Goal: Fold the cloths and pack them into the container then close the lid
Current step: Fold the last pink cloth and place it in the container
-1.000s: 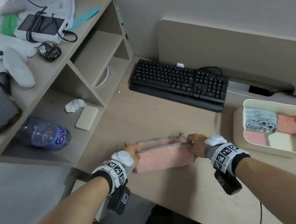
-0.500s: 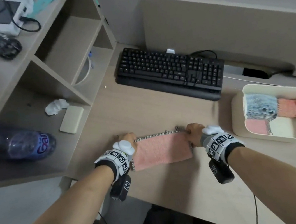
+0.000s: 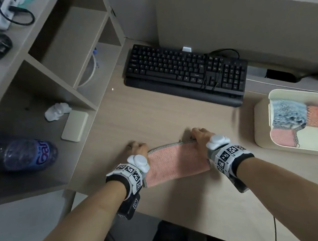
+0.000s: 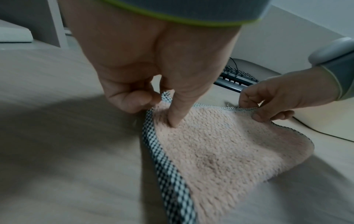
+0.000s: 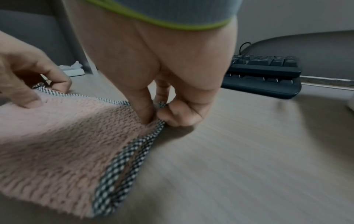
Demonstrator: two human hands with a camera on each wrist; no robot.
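Now, left hand [image 3: 137, 149]: pinches the far left corner of the pink cloth [image 3: 177, 163].
Cloth: folded, flat on the tabletop [image 3: 154, 121] between both hands; soft, light, floppy terry, likely to sag unless held by its checked hem.
Right hand [image 3: 201, 135]: pinches the far right corner.
Container [image 3: 262, 127]: lid off, well right, already holding folded cloths.
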